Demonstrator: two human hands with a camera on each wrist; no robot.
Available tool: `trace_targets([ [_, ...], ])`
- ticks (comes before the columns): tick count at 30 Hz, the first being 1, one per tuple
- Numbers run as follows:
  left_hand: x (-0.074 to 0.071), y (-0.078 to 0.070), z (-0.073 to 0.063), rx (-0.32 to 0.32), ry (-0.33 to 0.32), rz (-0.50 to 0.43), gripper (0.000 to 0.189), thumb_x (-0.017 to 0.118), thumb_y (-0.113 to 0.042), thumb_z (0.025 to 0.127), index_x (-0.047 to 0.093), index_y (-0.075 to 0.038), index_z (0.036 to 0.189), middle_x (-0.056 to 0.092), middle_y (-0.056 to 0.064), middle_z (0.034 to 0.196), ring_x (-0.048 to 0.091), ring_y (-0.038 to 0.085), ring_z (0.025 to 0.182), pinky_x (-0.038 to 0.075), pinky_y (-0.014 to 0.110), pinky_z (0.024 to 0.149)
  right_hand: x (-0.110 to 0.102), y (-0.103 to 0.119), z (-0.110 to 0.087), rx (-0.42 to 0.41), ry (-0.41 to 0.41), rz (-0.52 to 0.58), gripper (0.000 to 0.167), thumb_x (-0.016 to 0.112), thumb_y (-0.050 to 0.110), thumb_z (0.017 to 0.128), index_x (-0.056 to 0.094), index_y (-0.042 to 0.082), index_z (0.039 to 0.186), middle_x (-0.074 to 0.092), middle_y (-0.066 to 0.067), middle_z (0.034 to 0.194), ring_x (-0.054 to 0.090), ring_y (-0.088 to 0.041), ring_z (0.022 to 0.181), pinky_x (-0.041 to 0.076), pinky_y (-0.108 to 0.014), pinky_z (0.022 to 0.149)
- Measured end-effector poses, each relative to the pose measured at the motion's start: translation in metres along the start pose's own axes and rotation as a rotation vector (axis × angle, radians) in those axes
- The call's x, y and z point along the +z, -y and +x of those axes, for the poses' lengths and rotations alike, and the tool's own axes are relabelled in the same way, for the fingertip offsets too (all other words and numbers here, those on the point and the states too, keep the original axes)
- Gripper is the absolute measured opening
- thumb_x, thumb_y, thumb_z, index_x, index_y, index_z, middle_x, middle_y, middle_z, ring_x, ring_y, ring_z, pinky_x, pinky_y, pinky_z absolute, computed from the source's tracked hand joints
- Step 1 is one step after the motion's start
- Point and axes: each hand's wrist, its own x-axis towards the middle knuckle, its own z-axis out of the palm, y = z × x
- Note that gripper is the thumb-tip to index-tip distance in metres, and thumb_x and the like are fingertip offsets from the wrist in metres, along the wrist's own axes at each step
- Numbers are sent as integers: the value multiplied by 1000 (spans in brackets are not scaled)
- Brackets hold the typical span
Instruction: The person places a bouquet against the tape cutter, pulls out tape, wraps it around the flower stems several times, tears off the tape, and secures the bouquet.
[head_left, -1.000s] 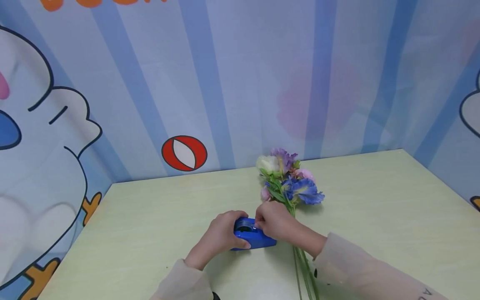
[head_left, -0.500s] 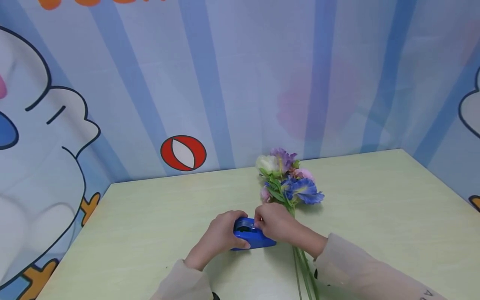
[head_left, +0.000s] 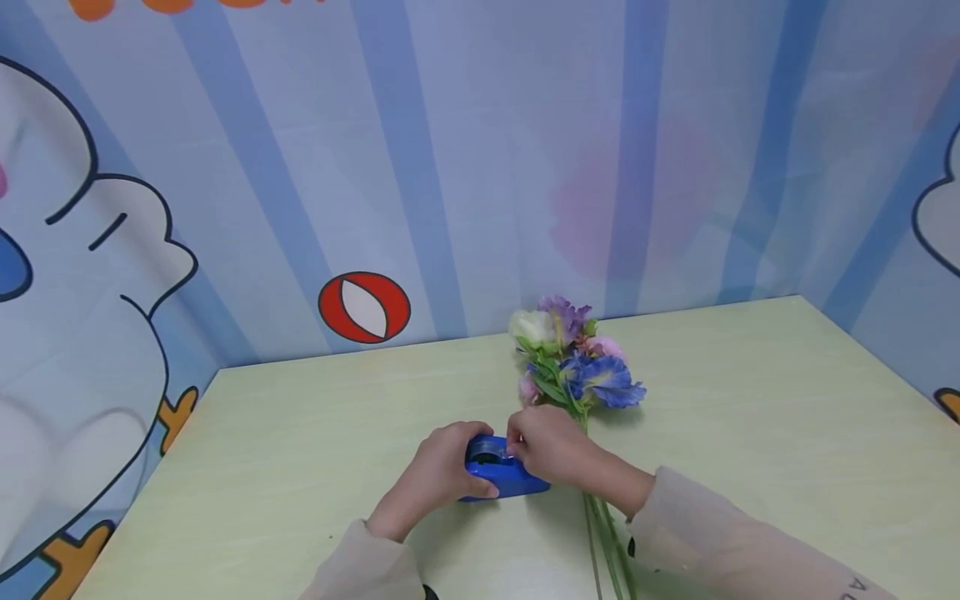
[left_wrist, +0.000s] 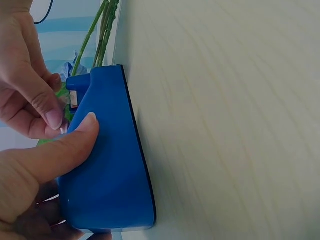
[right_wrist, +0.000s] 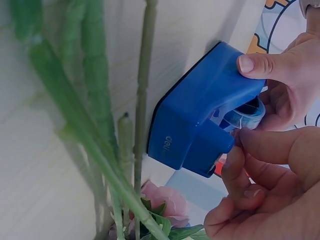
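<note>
A blue tape dispenser (head_left: 510, 479) stands on the table, with a roll of clear tape (right_wrist: 246, 116) inside it. My left hand (head_left: 441, 471) grips its rear end, thumb on the near side and fingers round the far side. My right hand (head_left: 551, 446) is at the dispenser's front, thumb and forefinger pinching the clear tape between roll and cutter. Beneath and beside the right wrist lies a bunch of flowers (head_left: 603, 379) with white, purple, pink and blue blooms. Its green stems (head_left: 611, 542) run toward the near edge, partly hidden by the right hand and forearm.
The pale wooden table (head_left: 322, 442) stretches to both sides of the hands. Behind it hangs a blue striped backdrop (head_left: 480, 167) printed with cartoon figures and a red ball (head_left: 364, 307).
The view has shifted very slightly. Both hands keep their places on the dispenser and tape, and the flowers lie as before.
</note>
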Motion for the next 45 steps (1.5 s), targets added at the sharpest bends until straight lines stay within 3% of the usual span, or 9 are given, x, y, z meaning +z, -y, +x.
trace_targets([
  [21, -2, -2, 1, 11, -6, 8, 60, 85, -20, 67, 58, 2, 115, 62, 15, 112, 57, 29, 101, 47, 45, 88, -2, 4, -1, 16, -33, -44, 11, 70, 3, 81, 65, 6, 71, 62, 0, 66, 58, -18, 63, 50, -34, 62],
  [45, 0, 1, 0, 3, -11, 10, 60, 86, -20, 66, 59, 2, 115, 62, 16, 111, 57, 29, 100, 46, 45, 88, -3, 15, -3, 67, -30, -73, 11, 71, 9, 82, 67, 9, 71, 62, 1, 67, 57, -16, 62, 49, -31, 53],
])
